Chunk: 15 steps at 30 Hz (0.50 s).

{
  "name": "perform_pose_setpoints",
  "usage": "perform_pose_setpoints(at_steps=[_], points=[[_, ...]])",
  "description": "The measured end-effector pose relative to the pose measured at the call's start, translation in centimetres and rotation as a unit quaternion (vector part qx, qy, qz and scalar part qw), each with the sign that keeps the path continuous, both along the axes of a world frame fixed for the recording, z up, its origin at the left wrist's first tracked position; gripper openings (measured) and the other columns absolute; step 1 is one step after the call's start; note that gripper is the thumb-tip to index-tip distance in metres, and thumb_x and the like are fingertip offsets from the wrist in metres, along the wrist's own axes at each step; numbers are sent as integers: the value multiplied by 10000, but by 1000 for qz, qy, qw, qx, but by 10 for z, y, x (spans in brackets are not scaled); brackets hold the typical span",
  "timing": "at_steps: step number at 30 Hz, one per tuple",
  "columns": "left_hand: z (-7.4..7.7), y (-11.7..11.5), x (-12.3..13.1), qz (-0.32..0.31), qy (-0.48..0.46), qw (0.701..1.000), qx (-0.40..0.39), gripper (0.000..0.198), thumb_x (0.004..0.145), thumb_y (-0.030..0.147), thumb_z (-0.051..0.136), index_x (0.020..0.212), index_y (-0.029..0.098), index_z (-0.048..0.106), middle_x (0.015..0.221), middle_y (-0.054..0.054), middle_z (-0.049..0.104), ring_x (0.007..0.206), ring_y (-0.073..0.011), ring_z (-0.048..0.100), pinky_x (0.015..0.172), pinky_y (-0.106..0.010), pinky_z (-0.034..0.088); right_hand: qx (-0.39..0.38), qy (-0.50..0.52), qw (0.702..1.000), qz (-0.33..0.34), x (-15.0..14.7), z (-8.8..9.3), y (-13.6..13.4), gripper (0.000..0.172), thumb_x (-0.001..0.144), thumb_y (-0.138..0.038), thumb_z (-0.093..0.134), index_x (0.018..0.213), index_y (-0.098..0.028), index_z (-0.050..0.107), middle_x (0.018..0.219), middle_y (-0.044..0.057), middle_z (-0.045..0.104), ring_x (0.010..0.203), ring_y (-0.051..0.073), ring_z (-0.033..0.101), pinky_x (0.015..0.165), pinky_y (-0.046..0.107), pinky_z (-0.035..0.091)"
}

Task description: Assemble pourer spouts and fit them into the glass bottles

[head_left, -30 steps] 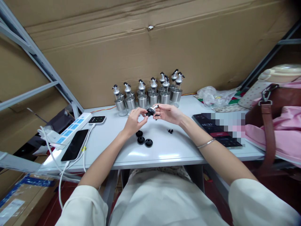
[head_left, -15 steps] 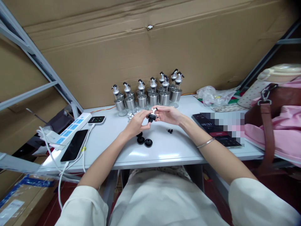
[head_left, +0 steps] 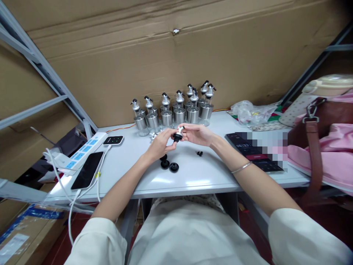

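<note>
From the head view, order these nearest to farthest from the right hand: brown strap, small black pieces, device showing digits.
From the right hand:
1. Small black pieces: just toward the person.
2. Device showing digits: to the right.
3. Brown strap: further right.

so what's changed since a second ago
The pour spout has turned more upright, its black stopper end now pointing down instead of toward the lower left. The left hand has shifted slightly down and to the right with it; the right hand stays at its top end. Neither hand visibly let go. The bottles and black discs stayed put.
</note>
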State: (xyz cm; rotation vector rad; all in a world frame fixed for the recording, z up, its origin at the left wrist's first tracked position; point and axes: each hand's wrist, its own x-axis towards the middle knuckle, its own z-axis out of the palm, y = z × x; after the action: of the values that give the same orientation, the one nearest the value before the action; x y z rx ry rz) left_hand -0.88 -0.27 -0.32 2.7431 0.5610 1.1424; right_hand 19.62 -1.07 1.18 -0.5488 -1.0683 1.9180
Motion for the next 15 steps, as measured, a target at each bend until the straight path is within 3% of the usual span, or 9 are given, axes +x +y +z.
perform_pose_setpoints(at_steps=[15], points=[[5,-1,-2,70,70,994,36,308,862,174,499,1169,186,509,1000,-43,619,754,-135,569,845,-297,387,19,-32,999,-35,-5,1,-2,99,767,-167,595,852,-170,645,797,30,635,706,147,584,663,291,471]])
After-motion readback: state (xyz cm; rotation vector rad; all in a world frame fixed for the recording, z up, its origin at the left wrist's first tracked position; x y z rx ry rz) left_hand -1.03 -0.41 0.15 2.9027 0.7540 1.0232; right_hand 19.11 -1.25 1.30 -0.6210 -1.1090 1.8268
